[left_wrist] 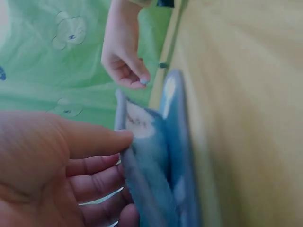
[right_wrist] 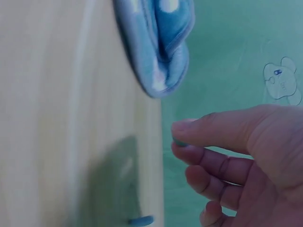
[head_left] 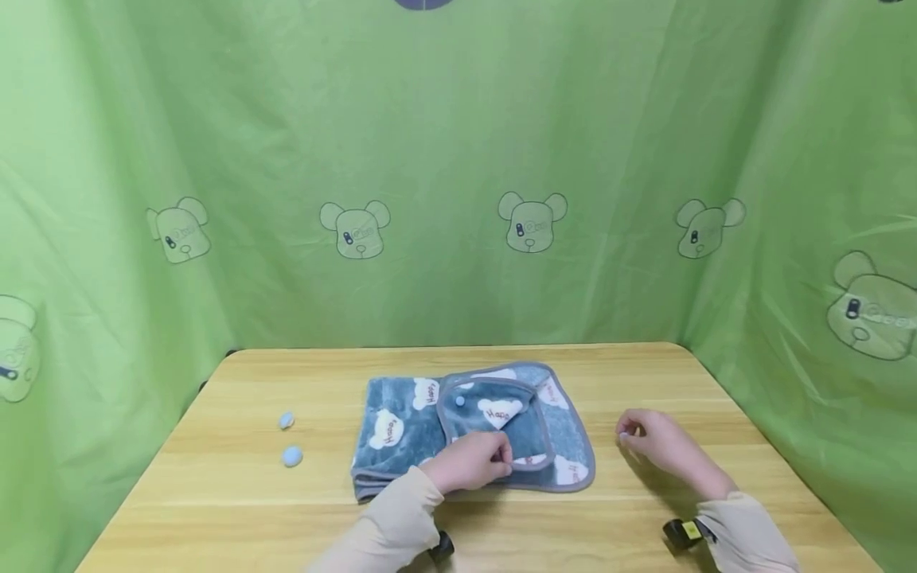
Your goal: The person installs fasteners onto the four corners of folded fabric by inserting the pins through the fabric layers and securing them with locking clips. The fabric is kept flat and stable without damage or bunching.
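A folded blue fleece cloth (head_left: 404, 434) with white bear prints and grey trim lies mid-table. My left hand (head_left: 469, 461) is at its front edge, thumb and fingers pinching the trimmed edge of a raised layer (left_wrist: 142, 189). A small light-blue round button-like piece (head_left: 460, 401) sits on the upper flap. Right of the cloth, my right hand (head_left: 648, 438) is held over the table. Between its thumb and forefinger it pinches a small blue button-like piece (right_wrist: 179, 142), mostly covered by the fingertips.
Two more blue button-like pieces, one (head_left: 286, 420) behind the other (head_left: 291, 456), lie left of the cloth on the wooden table (head_left: 236, 509). Another blue piece (right_wrist: 141, 221) lies on the table in the right wrist view. Green curtains (head_left: 444, 302) surround the table's back and sides.
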### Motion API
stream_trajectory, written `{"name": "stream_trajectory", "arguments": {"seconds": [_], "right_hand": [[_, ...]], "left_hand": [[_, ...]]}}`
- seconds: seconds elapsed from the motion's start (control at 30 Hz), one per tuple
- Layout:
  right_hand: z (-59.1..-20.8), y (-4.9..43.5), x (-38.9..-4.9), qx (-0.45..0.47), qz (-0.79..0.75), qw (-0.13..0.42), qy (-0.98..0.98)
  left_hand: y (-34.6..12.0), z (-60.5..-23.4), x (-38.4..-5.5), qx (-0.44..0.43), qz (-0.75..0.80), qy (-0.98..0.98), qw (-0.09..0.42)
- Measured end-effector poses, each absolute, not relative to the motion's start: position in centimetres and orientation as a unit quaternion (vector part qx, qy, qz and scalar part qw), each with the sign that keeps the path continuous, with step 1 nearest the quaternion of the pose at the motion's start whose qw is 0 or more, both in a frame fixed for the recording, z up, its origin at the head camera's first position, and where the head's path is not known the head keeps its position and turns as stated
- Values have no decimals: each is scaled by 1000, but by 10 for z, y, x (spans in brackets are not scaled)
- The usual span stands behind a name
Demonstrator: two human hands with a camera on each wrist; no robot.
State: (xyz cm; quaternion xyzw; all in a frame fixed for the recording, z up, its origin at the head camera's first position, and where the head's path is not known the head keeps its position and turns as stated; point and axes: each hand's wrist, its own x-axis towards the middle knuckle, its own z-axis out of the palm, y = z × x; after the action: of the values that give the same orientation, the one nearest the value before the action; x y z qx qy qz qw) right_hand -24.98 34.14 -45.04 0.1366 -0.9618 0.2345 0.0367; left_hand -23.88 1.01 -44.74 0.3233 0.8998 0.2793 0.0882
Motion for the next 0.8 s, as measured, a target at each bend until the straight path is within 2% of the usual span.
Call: {"name": "stream_trajectory", "arguments": {"seconds": [0.23,0.53,0.67,0.8], "right_hand": [[-434,323,-256,155,235,100,-954],[-420,273,-257,223,282,201,-911],[-419,250,-255,231,332,205,-891],[-421,231,-252,233,402,173,-868]], "left_hand": [[-2,-437,-251,290,354,888,47],[-8,-433,-258,236,400,885,0],[-9,-436,-260,227,407,884,-30],[-9,-438,-262,223,417,880,-52]]}}
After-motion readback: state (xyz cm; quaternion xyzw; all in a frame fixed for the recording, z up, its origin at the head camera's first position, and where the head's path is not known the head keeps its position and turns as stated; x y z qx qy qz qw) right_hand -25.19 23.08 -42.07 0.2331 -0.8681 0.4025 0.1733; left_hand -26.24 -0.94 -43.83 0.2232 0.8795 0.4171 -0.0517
